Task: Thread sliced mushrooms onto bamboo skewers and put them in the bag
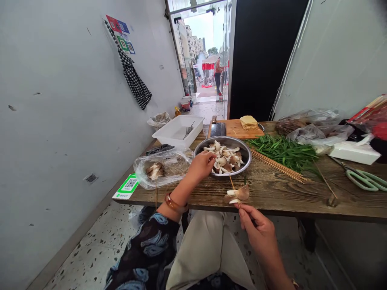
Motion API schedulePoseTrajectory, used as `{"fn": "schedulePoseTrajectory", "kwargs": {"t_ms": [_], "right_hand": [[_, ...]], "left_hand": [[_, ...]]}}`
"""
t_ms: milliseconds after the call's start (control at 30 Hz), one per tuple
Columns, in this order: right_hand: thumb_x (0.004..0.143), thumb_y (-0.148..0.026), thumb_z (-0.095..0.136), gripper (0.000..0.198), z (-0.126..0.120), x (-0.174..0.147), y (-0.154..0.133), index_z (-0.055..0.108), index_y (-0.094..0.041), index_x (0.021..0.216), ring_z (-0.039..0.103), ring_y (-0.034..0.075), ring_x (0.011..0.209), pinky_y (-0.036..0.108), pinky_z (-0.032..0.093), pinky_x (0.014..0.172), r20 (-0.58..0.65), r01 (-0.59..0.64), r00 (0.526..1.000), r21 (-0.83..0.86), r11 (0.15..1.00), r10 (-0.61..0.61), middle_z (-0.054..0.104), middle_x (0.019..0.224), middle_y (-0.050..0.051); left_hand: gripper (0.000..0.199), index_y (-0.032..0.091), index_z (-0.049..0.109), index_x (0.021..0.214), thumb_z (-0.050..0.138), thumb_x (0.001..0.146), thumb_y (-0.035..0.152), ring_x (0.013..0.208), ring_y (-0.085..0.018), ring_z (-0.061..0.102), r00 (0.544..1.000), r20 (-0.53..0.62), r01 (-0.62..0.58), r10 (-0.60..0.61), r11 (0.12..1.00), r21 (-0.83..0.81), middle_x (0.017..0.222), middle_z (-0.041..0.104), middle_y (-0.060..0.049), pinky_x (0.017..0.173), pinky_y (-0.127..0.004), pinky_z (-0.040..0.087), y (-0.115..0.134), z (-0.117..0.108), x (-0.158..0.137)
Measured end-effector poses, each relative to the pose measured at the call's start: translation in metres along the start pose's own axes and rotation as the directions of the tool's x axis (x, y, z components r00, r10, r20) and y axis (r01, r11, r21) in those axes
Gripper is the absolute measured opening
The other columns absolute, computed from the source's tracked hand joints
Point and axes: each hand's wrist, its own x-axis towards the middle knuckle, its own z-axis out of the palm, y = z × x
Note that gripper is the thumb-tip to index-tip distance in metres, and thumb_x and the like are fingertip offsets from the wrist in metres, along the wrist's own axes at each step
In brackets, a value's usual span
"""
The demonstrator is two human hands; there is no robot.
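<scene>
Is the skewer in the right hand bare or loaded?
Partly loaded: mushroom pieces are threaded on the skewer, bare stick showing beyond them.

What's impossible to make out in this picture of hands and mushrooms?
In the head view:
Skewer: stretch inside the right hand, covered by its fingers.
Bowl: bottom, hidden under mushrooms; part of the near-left rim, behind the left hand.
Red packaging: cut off by the right edge.
Person outside: too small for details.

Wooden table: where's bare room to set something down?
The widest bare patch of the wooden table lies between the mushroom skewer in the right hand, the loose skewers behind and the table's front edge. A narrower strip shows between the left forearm and the mushroom skewer. Crowded: around the metal bowl, greens and plastic bag.
</scene>
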Motion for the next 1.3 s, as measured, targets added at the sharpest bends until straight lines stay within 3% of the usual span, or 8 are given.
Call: {"fn": "schedulePoseTrajectory", "kwargs": {"t_ms": [133,267,600,667,733,833,1000,1300], "right_hand": [[0.081,-0.042,0.059,0.033,-0.002,0.001,0.001,0.075,-0.014,0.09,0.045,0.01,0.047,0.02,0.038,0.046,0.001,-0.003,1.0,0.012,1.0,0.003,0.05,0.051,-0.004],[0.081,-0.042,0.059,0.033,-0.003,0.002,0.002,0.075,-0.015,0.09,0.046,0.011,0.048,0.021,0.038,0.047,0.012,-0.015,1.0,0.011,1.0,0.015,0.051,0.053,-0.003],[0.082,-0.042,0.058,0.033,-0.004,0.0,-0.002,0.075,-0.015,0.089,0.047,0.011,0.049,0.021,0.039,0.048,0.012,-0.016,1.0,0.023,1.0,0.015,0.053,0.053,-0.003],[0.082,-0.042,0.059,0.031,-0.004,0.0,-0.002,0.075,-0.016,0.089,0.047,0.011,0.049,0.021,0.039,0.049,0.006,0.001,1.0,0.02,1.0,-0.001,0.052,0.053,-0.003],[0.083,-0.041,0.058,0.031,-0.005,-0.001,-0.001,0.075,-0.016,0.09,0.047,0.011,0.05,0.021,0.04,0.049,0.011,0.012,1.0,0.006,1.0,-0.012,0.052,0.053,-0.003],[0.084,-0.041,0.057,0.031,-0.005,-0.004,-0.003,0.075,-0.016,0.09,0.048,0.011,0.049,0.021,0.04,0.049,0.027,0.023,0.999,-0.031,0.999,-0.022,0.053,0.053,-0.003],[0.083,-0.04,0.057,0.029,-0.003,-0.008,-0.01,0.076,-0.018,0.087,0.05,0.012,0.049,0.021,0.042,0.049,0.054,0.101,0.994,-0.122,0.987,-0.095,0.054,0.053,-0.002],[0.084,-0.039,0.056,0.029,0.004,-0.012,-0.01,0.077,-0.019,0.09,0.054,0.013,0.05,0.021,0.045,0.049,0.11,0.152,0.985,-0.177,0.972,-0.134,0.064,0.061,0.002]], "left_hand": [[0.016,0.017,0.069,0.078,0.057,0.079,0.027,0.079,-0.02,0.059,0.989,0.119,0.065,-0.085,0.985,0.16,0.085,0.065,-0.008,0.074,-0.031,0.043,0.0,0.008,0.012],[0.011,0.017,0.066,0.066,0.063,0.071,0.027,0.075,-0.021,0.058,0.978,0.156,0.115,-0.137,0.983,0.146,0.076,0.065,-0.008,0.069,-0.031,0.042,-0.001,0.016,0.017],[0.01,0.016,0.059,0.073,0.055,0.077,0.025,0.063,-0.012,0.056,0.991,0.113,0.093,-0.069,0.97,-0.223,0.069,0.063,-0.001,0.061,-0.023,0.042,-0.007,0.012,0.014],[0.014,0.016,0.054,0.076,0.055,0.079,0.029,0.063,-0.012,0.058,0.991,0.112,0.124,-0.079,0.86,-0.494,0.073,0.065,-0.002,0.061,-0.023,0.044,-0.003,0.009,0.009],[0.021,0.017,0.049,0.078,0.059,0.078,0.035,0.062,-0.012,0.06,0.984,0.14,0.175,-0.106,0.629,-0.757,0.072,0.066,-0.002,0.062,-0.024,0.047,0.004,0.006,0.003],[0.028,0.018,0.046,0.081,0.064,0.076,0.039,0.056,-0.011,0.061,0.971,0.183,0.231,-0.157,0.394,-0.89,0.067,0.066,0.0,0.06,-0.025,0.049,0.016,0.0,-0.01],[0.03,0.016,0.051,0.084,0.069,0.074,0.038,0.05,-0.009,0.057,0.955,0.194,0.262,-0.226,0.325,-0.909,0.067,0.066,-0.001,0.045,-0.017,0.037,0.027,-0.005,-0.032],[0.036,0.014,0.063,0.097,0.076,0.068,0.03,0.062,-0.011,0.062,0.927,0.261,0.315,-0.269,0.18,-0.932,0.077,0.069,-0.004,0.061,-0.023,0.045,0.024,-0.011,-0.07]]}}
